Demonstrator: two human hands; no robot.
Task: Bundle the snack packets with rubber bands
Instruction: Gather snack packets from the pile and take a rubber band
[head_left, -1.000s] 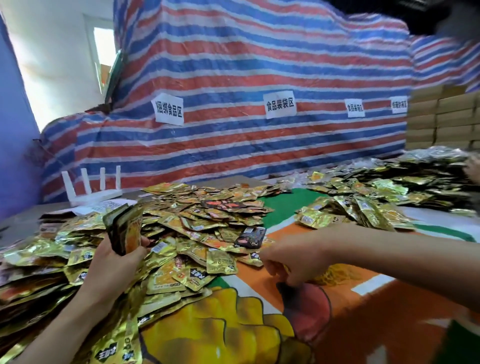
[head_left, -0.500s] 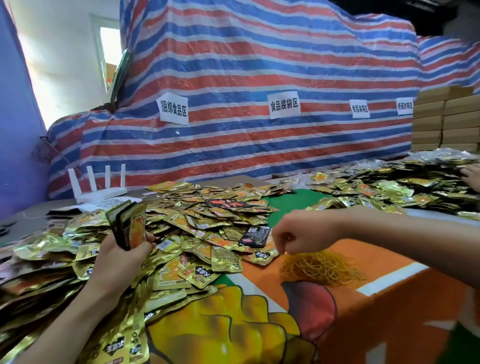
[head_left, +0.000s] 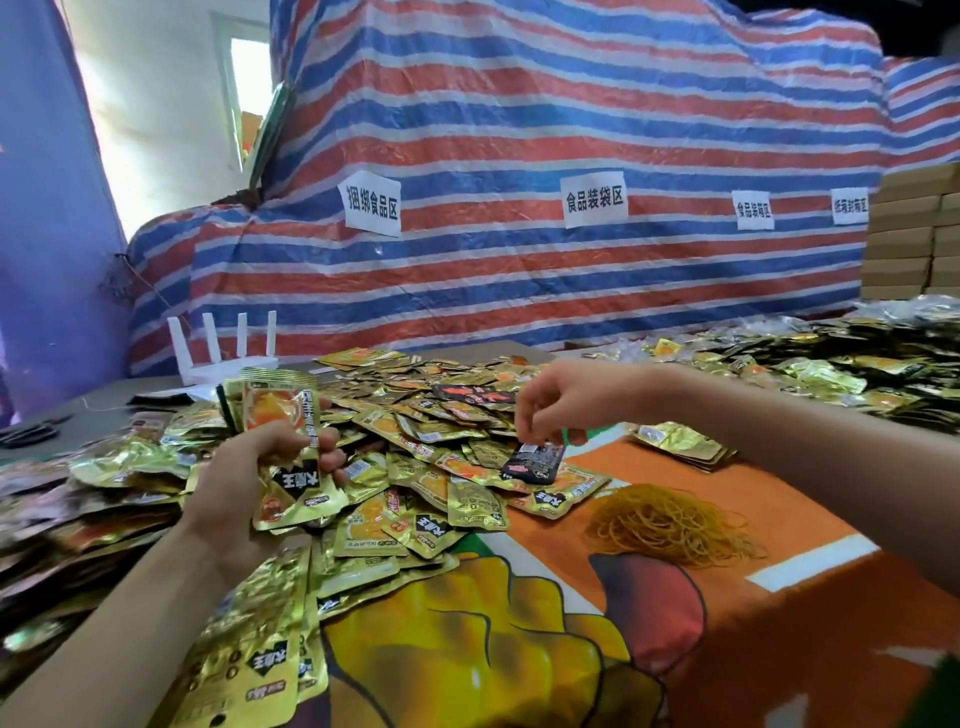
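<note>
A makeshift food-packing workshop, as we find it. Paper signs (head_left: 370, 204) taped to a red, white and blue striped tarpaulin (head_left: 519, 104) divide the long table into work zones; the two we can read name a food bundling area and a food bagging area. Heaps of gold-foil snack packets (head_left: 415, 415) spread over a printed tablecloth (head_left: 727, 649), with a loose pile of rubber bands (head_left: 670, 525) beside them. Flat brown cardboard boxes (head_left: 909, 234) stand stacked at far right. We see daylight from one small window (head_left: 249, 98) at rear left.
</note>
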